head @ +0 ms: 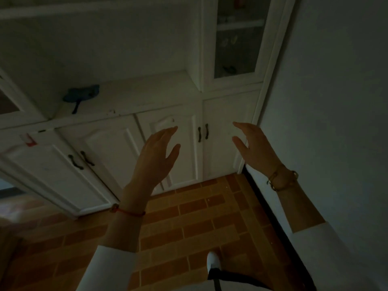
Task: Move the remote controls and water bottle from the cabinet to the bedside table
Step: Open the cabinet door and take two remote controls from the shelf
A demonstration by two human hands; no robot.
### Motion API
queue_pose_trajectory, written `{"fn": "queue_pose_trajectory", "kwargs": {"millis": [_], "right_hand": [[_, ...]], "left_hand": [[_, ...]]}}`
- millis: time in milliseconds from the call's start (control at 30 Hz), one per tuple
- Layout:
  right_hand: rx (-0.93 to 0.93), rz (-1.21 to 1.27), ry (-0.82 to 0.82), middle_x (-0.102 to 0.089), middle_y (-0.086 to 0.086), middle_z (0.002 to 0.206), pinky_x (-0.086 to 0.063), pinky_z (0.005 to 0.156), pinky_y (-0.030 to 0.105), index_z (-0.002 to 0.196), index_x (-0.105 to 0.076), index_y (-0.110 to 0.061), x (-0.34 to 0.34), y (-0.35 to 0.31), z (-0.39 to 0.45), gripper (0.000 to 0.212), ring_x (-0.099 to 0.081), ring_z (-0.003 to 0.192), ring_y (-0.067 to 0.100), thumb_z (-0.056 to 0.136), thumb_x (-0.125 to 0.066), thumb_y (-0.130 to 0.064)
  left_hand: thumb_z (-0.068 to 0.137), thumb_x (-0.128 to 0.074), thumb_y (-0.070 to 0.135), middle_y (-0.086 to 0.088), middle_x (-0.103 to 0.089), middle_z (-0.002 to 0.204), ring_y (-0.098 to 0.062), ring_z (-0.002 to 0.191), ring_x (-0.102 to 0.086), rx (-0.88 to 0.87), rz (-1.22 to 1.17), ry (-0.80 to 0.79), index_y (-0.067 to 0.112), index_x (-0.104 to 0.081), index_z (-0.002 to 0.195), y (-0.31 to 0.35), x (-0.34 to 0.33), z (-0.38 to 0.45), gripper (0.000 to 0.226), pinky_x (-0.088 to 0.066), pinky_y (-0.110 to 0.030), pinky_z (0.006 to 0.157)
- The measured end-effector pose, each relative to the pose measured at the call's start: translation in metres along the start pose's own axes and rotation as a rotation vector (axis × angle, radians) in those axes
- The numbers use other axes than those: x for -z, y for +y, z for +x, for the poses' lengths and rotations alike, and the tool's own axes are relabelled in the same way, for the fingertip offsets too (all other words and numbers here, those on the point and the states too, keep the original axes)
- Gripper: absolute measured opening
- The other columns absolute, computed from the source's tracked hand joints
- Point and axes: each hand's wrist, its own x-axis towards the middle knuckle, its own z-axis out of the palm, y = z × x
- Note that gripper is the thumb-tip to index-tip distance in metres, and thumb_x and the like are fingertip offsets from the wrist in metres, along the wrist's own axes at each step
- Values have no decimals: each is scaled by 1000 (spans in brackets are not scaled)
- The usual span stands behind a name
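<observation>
A white cabinet [130,95] with a flat counter ledge and lower doors fills the dim view ahead. My left hand [155,156] is raised in front of the lower doors, fingers apart, holding nothing. My right hand [254,145] is raised beside it at the right, near the wall, also with fingers apart and nothing in it. No remote control, water bottle or bedside table shows in this view. A blue-grey object with a dark handle [80,95] lies on the counter at the left.
Dark door handles [202,133] sit between my hands; another pair [80,159] is lower left. A glass-door upper cabinet [237,38] rises at the right. A grey wall [336,101] closes the right side. Brick-pattern floor [189,217] lies below, with my white shoe [213,261].
</observation>
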Motion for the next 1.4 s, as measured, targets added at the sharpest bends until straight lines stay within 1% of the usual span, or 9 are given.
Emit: {"fn": "queue_pose_trajectory", "kwargs": {"millis": [433, 633, 767, 867, 933, 1033, 1133, 1267, 1400], "right_hand": [[107, 6, 19, -47, 12, 139, -23, 109, 24, 138, -41, -12, -21, 46, 208, 43, -39, 130, 24, 97, -46, -22], [110, 20, 60, -49, 12, 137, -28, 109, 27, 138, -42, -13, -41, 59, 278, 43, -40, 130, 23, 96, -47, -23], [101, 37, 126, -51, 11, 133, -33, 103, 25, 137, -41, -17, -40, 55, 330, 42, -44, 123, 22, 96, -47, -24], [132, 72, 198, -52, 9, 133, -39, 107, 36, 136, -44, -17, -31, 47, 371, 43, -46, 124, 22, 95, -46, -29], [144, 78, 258, -53, 8, 131, -40, 107, 39, 136, -44, -18, -21, 42, 397, 44, -48, 122, 23, 94, -46, -31], [171, 51, 389, -53, 10, 131, -40, 104, 33, 135, -45, -15, 1, 30, 433, 42, -49, 120, 24, 95, -48, -27], [245, 20, 517, -54, 11, 133, -41, 105, 40, 134, -46, -12, 29, 16, 467, 41, -49, 123, 25, 95, -46, -27], [284, 10, 617, -55, 11, 130, -42, 105, 33, 134, -45, -11, 68, 0, 505, 42, -52, 119, 21, 96, -45, -29], [343, -21, 707, -53, 9, 131, -32, 98, 5, 134, -45, -13, 96, -17, 531, 39, -49, 119, 15, 97, -43, -26]], "left_hand": [[97, -51, 29, -3, -49, 143, -18, 132, -44, 79, -50, 88, 22, -38, 145, -49, -33, 176, 50, -32, -26, 107], [96, -52, 28, -4, -52, 141, -19, 129, -47, 22, -74, 95, 20, -41, 143, -80, -50, 253, 50, -37, -29, 107], [96, -52, 28, -3, -52, 140, -18, 129, -48, -32, -81, 123, 19, -41, 143, -93, -49, 314, 49, -34, -24, 106], [96, -52, 27, -3, -53, 139, -17, 127, -49, -79, -95, 148, 18, -42, 143, -98, -44, 360, 49, -33, -22, 104], [96, -53, 26, -3, -54, 137, -18, 125, -50, -132, -123, 175, 17, -43, 142, -97, -39, 392, 48, -37, -26, 106], [95, -54, 24, -5, -56, 133, -19, 120, -53, -226, -148, 231, 17, -44, 141, -91, -30, 440, 48, -42, -32, 104], [95, -54, 24, -5, -57, 132, -19, 119, -55, -307, -200, 280, 15, -45, 141, -78, -19, 482, 47, -45, -38, 103], [95, -54, 24, -6, -57, 132, -20, 119, -55, -389, -242, 337, 14, -45, 140, -55, -10, 524, 47, -45, -41, 103], [96, -54, 24, -5, -57, 132, -18, 118, -55, -437, -289, 363, 15, -45, 140, -38, -9, 550, 47, -44, -39, 103]]}}
